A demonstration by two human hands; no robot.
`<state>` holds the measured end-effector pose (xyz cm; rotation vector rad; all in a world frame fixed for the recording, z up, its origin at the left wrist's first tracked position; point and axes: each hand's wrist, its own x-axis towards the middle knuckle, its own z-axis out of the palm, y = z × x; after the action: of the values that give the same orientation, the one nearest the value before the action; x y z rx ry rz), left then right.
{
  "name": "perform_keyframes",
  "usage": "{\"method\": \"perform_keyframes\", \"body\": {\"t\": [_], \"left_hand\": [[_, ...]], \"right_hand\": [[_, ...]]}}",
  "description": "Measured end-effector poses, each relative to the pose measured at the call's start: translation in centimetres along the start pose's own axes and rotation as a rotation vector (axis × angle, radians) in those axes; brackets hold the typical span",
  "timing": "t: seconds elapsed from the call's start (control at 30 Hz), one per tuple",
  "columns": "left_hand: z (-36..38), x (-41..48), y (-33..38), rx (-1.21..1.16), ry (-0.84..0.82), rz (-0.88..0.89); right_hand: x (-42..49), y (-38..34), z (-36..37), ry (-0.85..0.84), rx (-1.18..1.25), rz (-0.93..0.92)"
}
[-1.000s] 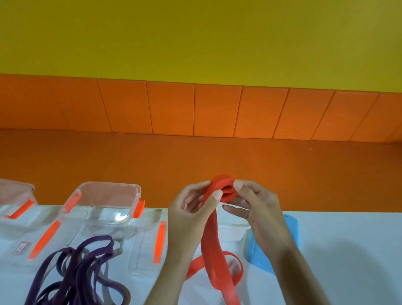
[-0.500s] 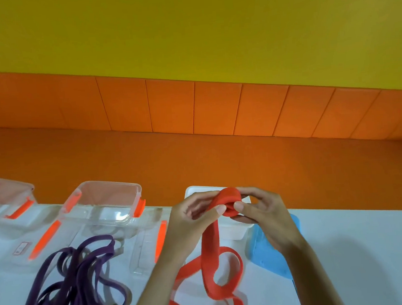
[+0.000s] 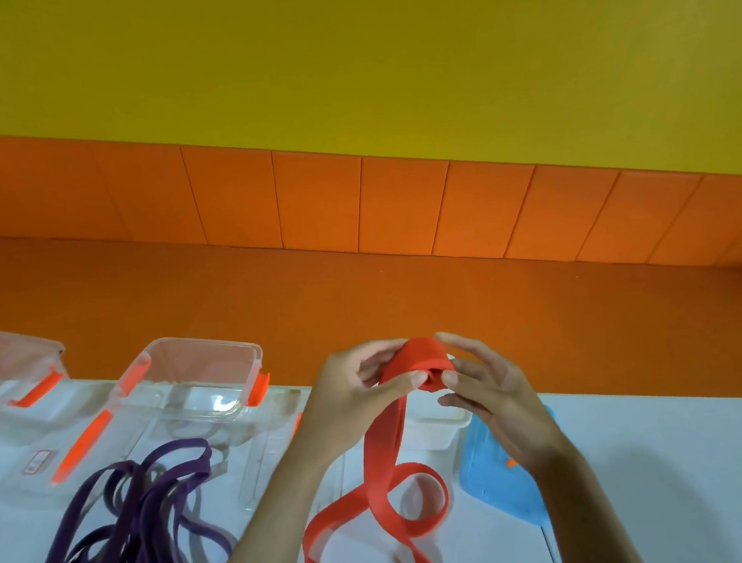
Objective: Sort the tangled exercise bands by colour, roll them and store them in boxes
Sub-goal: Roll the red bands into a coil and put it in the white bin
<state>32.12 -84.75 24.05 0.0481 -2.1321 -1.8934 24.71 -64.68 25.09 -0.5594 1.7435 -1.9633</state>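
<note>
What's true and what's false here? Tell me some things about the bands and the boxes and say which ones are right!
1. The left hand and the right hand both pinch the rolled end of the red band. True.
2. The purple bands are packed inside a box. False: they lie in a loose heap on the white table.
3. The clear box with orange clips has its lid on. False: its top is open.
4. A blue lid lies on the table by the right wrist. True.
5. The red band is rolled up all the way. False: only its end is rolled; the rest trails in loops on the table.
</note>
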Motion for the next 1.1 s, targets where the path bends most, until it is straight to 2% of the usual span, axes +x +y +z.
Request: {"method": "perform_keyframes", "body": {"t": [0.1,0.2,0.37,0.5,0.6,0.7,0.77,0.9,1.1], "left_hand": [[0.2,0.1,0.6,-0.008,-0.064,-0.029],[1.1,0.3,0.9,-0.029,-0.013,-0.022],[1.8,0.7,1.0,-0.043,0.092,0.086],[1.7,0.4,1.6,-0.305,0.07,0.023],[1.7,-0.9,2.0,-0.363,0.091,0.022],[2.0,-3.4,2.1,-0.27,0.159,-0.003],[2.0,-5.1,2.0,-0.16,0.179,-0.033],[2.5,-7.8,2.6,-0.035,0.139,-0.055],[4.1,-11.5,3.0,0.024,0.107,-0.055]], "right_hand": [[0.0,-1.4,-0.3,0.032,-0.088,-0.036],[0.1,-2.6,-0.7,0.074,-0.092,-0.074],[-0.1,-2.1,0.0,0.167,0.12,-0.036],[-1.2,-0.6,0.8,0.052,0.343,0.024],[-2.5,0.2,1.2,-0.027,0.304,0.05],[-3.9,0.0,1.0,-0.036,-0.007,0.051],[-5.0,-0.3,0.6,-0.046,-0.082,0.033],[-7.1,-0.5,0.3,-0.035,-0.018,0.033],[-10.6,1.5,1.2,0.037,0.171,0.006]]}}
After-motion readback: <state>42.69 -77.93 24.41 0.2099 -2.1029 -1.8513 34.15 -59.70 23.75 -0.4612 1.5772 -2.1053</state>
